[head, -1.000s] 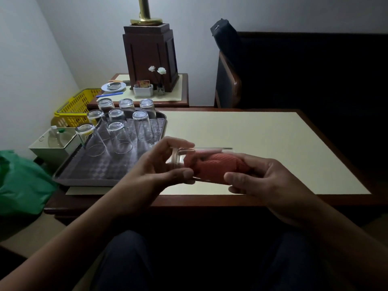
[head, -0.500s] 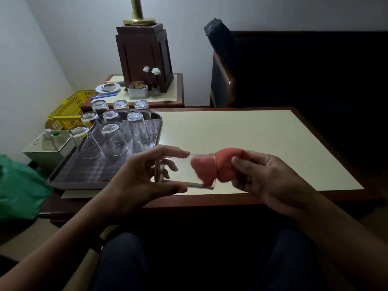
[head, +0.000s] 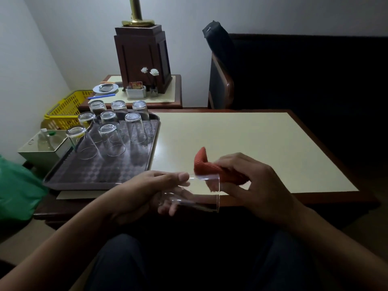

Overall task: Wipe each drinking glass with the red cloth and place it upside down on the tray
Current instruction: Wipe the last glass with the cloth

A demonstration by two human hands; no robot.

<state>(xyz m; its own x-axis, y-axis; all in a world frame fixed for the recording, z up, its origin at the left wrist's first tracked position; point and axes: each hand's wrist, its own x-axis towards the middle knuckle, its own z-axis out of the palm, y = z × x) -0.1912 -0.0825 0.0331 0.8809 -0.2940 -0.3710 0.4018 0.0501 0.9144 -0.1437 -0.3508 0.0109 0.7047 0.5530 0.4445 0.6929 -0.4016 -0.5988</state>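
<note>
My left hand [head: 144, 192] grips a clear drinking glass [head: 199, 192] lying on its side above the table's near edge, its mouth pointing right. My right hand [head: 249, 181] holds the bunched red cloth [head: 206, 166] just at the glass's rim, outside the mouth. A dark patterned tray [head: 94, 173] lies on the left part of the table and carries several glasses [head: 135, 131] standing upside down in rows at its far end.
The cream-topped table [head: 252, 148] has a dark wood border. Behind it stand a side table [head: 168, 95] with a lamp base, a dish and small flowers, and a dark chair [head: 222, 85]. A yellow basket [head: 67, 108], a pale box [head: 44, 148] and green plastic [head: 16, 185] sit left.
The red cloth has come out of the glass: it was stuffed inside, then half out, and now sits at the rim in my right hand. The glass has dropped slightly lower.
</note>
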